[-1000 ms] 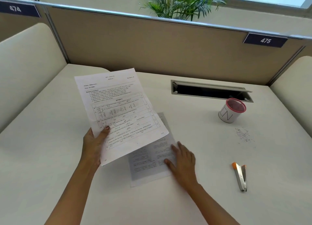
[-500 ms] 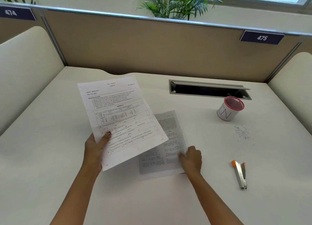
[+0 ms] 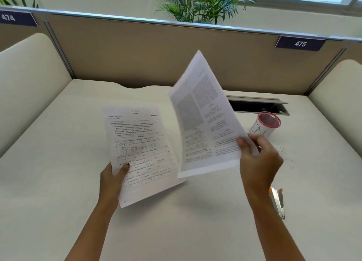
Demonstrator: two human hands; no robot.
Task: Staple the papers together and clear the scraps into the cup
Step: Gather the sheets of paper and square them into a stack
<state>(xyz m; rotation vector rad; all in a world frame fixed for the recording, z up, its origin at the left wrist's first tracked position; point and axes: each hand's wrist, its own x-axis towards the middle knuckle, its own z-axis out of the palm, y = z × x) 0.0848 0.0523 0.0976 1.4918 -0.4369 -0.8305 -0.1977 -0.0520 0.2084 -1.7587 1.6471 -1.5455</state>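
My left hand [image 3: 112, 179] grips the lower left edge of a printed question sheet [image 3: 140, 153], held low over the desk. My right hand [image 3: 258, 158] pinches the lower right corner of a second sheet of dense text [image 3: 205, 123], lifted off the desk and tilted up beside the first. A white cup with a red rim [image 3: 266, 125] stands to the right, partly behind the raised sheet. Small dark scraps [image 3: 284, 153] lie scattered in front of the cup. An orange and silver stapler [image 3: 277, 201] lies on the desk behind my right wrist.
The white desk [image 3: 58, 172] is bounded by a beige partition [image 3: 137, 51] at the back and padded side panels. An open cable slot [image 3: 256, 105] is set in the desk behind the cup. A potted palm [image 3: 201, 3] stands beyond the partition.
My right hand picked the second sheet up off the desk and raised it to the right. My left hand kept hold of the question sheet, nearly still.
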